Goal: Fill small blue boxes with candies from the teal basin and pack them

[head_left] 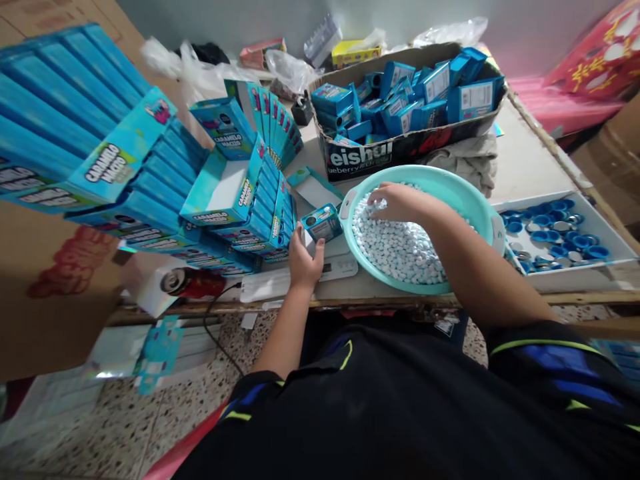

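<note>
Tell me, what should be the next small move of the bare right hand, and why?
Perhaps the bare right hand should gather a few small pale pellets and bring them toward the small blue cardboard box. That hand is inside the round turquoise plastic basin, at the pellets, and the bare left hand holds the box beside the basin.

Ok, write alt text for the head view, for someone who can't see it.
A person's right hand is among small pale pieces in a turquoise basin, while the left hand holds a small blue box beside it. Stacked blue cartons stand to the left, an open box of blue packs behind, and a white tray of caps to the right.
</note>
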The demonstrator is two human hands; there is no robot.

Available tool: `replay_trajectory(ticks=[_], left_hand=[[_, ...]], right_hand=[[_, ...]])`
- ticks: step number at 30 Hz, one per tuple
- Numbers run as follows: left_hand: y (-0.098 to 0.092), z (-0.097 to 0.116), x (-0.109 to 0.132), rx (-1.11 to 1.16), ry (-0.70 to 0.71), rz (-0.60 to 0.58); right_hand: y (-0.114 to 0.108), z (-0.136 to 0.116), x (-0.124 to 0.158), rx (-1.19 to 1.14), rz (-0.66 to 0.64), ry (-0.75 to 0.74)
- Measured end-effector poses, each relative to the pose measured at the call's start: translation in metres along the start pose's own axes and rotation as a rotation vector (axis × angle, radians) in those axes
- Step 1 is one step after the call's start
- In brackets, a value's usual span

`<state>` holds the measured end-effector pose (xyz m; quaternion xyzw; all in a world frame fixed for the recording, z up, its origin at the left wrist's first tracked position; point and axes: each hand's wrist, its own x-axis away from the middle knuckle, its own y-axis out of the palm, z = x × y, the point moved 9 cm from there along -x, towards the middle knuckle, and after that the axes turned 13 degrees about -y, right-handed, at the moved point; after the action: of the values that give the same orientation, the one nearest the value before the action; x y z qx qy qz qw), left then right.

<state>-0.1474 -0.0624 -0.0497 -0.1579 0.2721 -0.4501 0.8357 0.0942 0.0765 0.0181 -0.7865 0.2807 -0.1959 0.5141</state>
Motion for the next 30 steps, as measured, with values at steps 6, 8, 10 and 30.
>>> replay_trajectory(ticks=[6,8,10,30], left_hand=[[0.003,0.0,0.0,-0.057,0.06,-0.02],[0.003,0.0,-0.001,-0.052,0.055,-0.016],[0.002,0.0,-0.002,-0.035,0.051,-0.017],[-0.002,0.004,-0.01,0.086,-0.059,-0.021]], right_hand=[[-0.008,-0.01,0.003,0.024,-0.059,0.059],[-0.008,-0.011,0.004,0.038,-0.079,0.073],[-0.008,-0.011,0.005,0.044,-0.101,0.082],[-0.007,-0.015,0.006,0.02,-0.074,0.1]])
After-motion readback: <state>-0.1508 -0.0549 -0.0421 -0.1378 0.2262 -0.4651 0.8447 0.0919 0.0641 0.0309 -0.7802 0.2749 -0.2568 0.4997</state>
